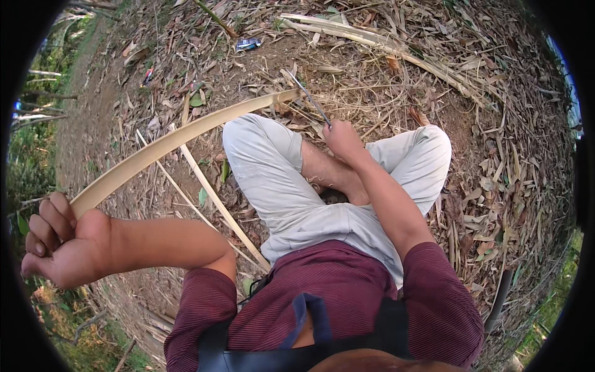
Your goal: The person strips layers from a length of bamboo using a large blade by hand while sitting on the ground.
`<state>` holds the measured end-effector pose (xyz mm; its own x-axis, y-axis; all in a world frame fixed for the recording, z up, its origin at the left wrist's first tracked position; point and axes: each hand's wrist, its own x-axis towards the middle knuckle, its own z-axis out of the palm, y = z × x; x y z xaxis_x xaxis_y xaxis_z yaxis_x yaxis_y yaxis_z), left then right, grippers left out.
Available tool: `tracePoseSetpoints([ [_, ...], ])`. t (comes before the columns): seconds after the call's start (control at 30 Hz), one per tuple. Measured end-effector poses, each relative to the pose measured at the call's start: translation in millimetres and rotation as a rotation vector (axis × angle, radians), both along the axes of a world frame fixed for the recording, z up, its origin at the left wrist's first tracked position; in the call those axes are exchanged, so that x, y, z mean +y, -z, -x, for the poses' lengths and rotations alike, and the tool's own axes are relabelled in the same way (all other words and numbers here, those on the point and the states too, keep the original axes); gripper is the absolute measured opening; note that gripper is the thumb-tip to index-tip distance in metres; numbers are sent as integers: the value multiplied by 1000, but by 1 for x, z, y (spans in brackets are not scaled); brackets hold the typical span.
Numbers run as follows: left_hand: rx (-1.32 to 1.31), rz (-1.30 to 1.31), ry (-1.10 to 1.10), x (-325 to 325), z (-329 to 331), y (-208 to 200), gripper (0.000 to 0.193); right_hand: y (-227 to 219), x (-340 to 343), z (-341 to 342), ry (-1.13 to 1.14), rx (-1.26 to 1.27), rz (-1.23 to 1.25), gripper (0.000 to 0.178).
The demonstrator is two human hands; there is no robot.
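Note:
My left hand [69, 243], raised far out to the left, is closed around one end of a long, pale bamboo strip [176, 137]. The strip curves away over the ground, and its far end passes just beyond my left knee. There it meets the thin blade of a knife [310, 98]. My right hand [343, 139] grips the knife's handle above my crossed legs, with the blade slanting up and to the left across the strip. The handle is mostly hidden in my fist.
Two narrow pale strips [214, 189] lie on the ground left of my legs. A bundle of long split strips [396, 51] lies at the far right. A small blue packet [248, 44] rests among dry leaves and shavings [347, 84]. A dark rod [499, 301] is at my right.

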<state>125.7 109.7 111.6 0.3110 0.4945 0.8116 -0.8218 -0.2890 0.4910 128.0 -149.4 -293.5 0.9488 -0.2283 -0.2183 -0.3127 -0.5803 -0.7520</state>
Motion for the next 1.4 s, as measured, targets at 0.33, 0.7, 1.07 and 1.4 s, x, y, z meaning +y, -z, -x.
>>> tracePoseSetpoints([
  [0.33, 38, 60, -95, 12, -2, 7, 50, 10, -37, 10, -41, 114, 52, 38],
  [0.7, -30, -6, 451, 49, 11, 9, 44, 22, -39, 28, 5, 133, 17, 40],
  [1.07, -117, -78, 1429, 37, 24, 20, 54, -6, -32, 78, 66, 58, 24, 39],
  [1.4, -321, -390, 1740, -10, 50, 29, 49, -94, 25, 129, -168, -383, -160, 18],
])
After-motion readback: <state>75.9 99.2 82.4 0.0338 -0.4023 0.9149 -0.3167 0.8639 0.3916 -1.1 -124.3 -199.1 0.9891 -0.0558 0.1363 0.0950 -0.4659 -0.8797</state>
